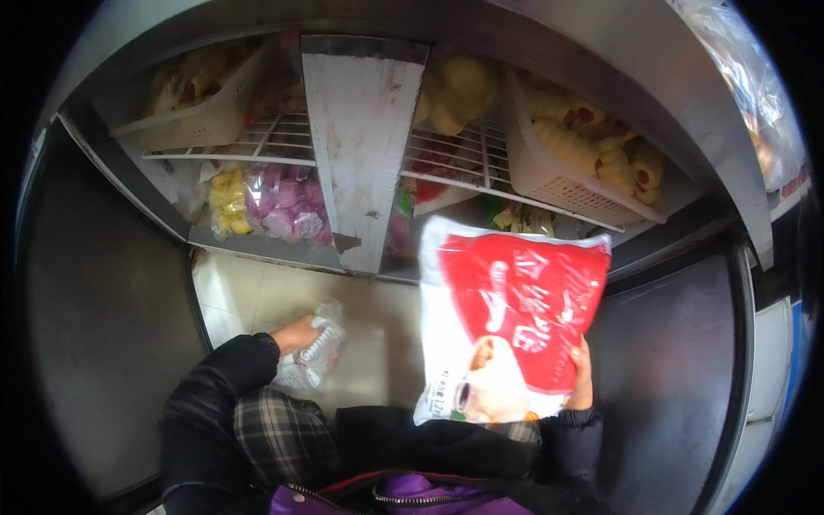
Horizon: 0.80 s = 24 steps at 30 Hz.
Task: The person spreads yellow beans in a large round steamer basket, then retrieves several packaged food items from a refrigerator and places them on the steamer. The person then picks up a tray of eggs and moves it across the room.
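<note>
My right hand grips the right edge of a large red and white plastic food bag, raised upright in front of the refrigerator. A picture of pale food is printed low on its front. Only part of that hand shows; the rest is behind the bag. Lower on the left, my left hand is closed on a crumpled clear plastic bag with pale printing, held over the floor. What that bag contains, I cannot make out.
Wire shelves hold a white basket of sausage rolls and another basket. Below lie bags of purple and yellow food. A worn pillar divides the compartments. Open doors flank me, left and right.
</note>
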Each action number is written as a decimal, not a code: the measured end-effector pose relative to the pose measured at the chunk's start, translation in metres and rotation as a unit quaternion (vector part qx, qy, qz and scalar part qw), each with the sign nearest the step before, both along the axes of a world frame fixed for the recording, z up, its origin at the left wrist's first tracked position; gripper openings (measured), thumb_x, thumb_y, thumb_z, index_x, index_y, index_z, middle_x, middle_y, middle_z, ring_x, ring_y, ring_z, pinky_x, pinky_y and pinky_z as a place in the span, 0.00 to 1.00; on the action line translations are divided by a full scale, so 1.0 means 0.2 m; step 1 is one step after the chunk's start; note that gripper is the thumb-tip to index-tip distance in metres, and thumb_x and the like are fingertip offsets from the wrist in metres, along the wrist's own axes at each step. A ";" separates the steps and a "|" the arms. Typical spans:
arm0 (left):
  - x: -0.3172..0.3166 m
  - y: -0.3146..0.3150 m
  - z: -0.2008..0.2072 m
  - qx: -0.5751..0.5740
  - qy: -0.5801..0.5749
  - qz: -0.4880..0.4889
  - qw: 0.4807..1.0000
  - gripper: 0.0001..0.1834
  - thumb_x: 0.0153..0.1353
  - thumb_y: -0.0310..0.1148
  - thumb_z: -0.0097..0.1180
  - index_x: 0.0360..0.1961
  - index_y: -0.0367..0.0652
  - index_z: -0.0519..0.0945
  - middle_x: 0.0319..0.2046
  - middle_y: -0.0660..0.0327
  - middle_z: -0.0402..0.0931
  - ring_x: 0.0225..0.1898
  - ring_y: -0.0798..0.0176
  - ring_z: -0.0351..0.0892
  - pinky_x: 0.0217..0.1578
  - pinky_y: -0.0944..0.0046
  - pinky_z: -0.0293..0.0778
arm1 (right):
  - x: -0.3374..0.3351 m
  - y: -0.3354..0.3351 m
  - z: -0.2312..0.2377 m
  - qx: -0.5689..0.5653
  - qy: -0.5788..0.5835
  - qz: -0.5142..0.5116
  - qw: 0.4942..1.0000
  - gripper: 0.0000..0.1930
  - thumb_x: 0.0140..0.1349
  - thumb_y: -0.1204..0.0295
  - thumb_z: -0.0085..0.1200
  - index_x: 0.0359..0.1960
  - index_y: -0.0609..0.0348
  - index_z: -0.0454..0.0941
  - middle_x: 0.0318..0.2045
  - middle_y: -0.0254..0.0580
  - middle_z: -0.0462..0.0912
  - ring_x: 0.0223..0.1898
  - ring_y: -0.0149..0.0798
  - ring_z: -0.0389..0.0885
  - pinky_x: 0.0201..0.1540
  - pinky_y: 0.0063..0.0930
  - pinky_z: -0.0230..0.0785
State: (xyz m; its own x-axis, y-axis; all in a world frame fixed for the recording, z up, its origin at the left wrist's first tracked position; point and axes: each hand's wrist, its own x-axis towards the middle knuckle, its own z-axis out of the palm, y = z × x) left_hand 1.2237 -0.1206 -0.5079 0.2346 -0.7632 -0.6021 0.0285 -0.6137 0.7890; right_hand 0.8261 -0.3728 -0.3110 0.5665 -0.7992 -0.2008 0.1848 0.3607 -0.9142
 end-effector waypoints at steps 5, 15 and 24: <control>-0.15 -0.28 0.25 -0.064 -0.010 -0.207 0.976 0.15 0.61 0.36 0.53 0.45 0.38 0.78 0.39 0.61 0.79 0.39 0.68 0.73 0.41 0.64 0.71 | -0.23 0.07 0.09 -0.006 -0.059 -0.140 0.988 0.24 0.57 0.61 0.50 0.51 0.65 0.69 0.41 0.47 0.79 0.40 0.39 0.79 0.45 0.29 0.72; -0.33 -0.35 0.36 -0.089 0.031 -0.212 0.973 0.18 0.62 0.39 0.51 0.48 0.40 0.76 0.43 0.56 0.78 0.46 0.64 0.73 0.48 0.63 0.69 | 0.01 0.18 0.89 -0.208 0.027 -0.091 0.974 0.27 0.60 0.56 0.45 0.53 0.65 0.67 0.42 0.51 0.78 0.35 0.39 0.77 0.37 0.31 0.70; -0.38 -0.26 0.52 -0.117 0.080 -0.195 0.970 0.13 0.63 0.33 0.49 0.45 0.40 0.77 0.37 0.56 0.80 0.36 0.62 0.80 0.38 0.62 0.75 | 1.16 0.18 1.73 -0.429 0.108 0.071 0.894 0.30 0.62 0.51 0.41 0.56 0.65 0.65 0.43 0.54 0.77 0.30 0.39 0.75 0.30 0.33 0.68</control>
State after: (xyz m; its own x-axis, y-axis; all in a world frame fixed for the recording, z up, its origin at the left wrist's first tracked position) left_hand 1.1484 -0.1728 -0.4033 -0.1822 -0.8953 -0.4064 -0.0373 -0.4068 0.9128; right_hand 1.0589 -0.3370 0.0343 0.6969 -0.6347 0.3338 -0.0219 -0.4841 -0.8747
